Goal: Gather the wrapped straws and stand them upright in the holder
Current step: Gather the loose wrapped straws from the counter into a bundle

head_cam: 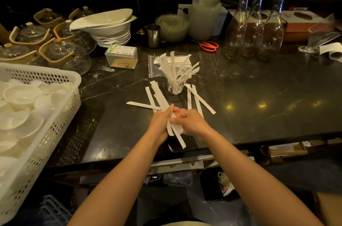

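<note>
A clear glass holder (175, 86) stands on the dark marble counter with several white paper-wrapped straws (174, 67) fanned out upright in it. My left hand (160, 124) and my right hand (192, 123) meet just in front of it, both closed around a bunch of wrapped straws (159, 96) that points up toward the holder and hangs down past my palms. More wrapped straws lie flat on the counter: one (140, 105) to the left of my hands and a few (199, 99) to the right of the holder.
A zip bag of more straws (153, 66) lies behind the holder. A white basket of small dishes (55, 81) fills the left. Behind are a toothpick box (121, 57), stacked bowls (109, 27), glass teapots (61, 49), red scissors (209, 46) and glass carafes (253, 27).
</note>
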Demonstrator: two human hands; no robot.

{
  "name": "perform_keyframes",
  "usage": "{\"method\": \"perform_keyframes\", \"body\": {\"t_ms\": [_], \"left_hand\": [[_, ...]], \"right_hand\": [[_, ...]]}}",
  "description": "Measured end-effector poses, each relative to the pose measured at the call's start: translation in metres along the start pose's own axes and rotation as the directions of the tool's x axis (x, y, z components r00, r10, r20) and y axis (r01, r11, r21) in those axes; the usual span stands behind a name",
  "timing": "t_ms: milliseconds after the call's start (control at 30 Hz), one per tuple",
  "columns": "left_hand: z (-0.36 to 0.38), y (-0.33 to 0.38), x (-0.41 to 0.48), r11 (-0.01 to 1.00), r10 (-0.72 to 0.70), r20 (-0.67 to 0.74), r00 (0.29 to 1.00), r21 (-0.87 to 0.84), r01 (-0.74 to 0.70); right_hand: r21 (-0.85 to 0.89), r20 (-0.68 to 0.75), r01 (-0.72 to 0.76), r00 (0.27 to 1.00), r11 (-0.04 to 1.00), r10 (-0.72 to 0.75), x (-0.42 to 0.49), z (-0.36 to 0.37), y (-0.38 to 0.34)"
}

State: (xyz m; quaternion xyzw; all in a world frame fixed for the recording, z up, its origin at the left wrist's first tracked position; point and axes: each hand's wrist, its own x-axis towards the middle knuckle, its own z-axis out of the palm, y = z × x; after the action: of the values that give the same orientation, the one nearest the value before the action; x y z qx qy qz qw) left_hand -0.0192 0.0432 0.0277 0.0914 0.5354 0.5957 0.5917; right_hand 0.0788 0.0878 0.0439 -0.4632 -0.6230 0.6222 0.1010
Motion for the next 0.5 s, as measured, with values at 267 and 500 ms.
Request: {"method": "perform_keyframes", "body": {"t_ms": [267, 500], "left_hand": [[-0.023, 0.007, 0.011, 0.988, 0.058, -0.026, 0.998, -0.140, -0.061], [-0.022, 0.005, 0.022, 0.997, 0.068, -0.065, 0.996, -0.042, -0.071]], "right_hand": [[0.015, -0.165, -0.083, 0.983, 0.996, 0.084, 0.011, -0.052, -0.001], [-0.489, -0.396, -0.208, 0.918, 0.847, -0.003, 0.060, -0.066, 0.001]]}}
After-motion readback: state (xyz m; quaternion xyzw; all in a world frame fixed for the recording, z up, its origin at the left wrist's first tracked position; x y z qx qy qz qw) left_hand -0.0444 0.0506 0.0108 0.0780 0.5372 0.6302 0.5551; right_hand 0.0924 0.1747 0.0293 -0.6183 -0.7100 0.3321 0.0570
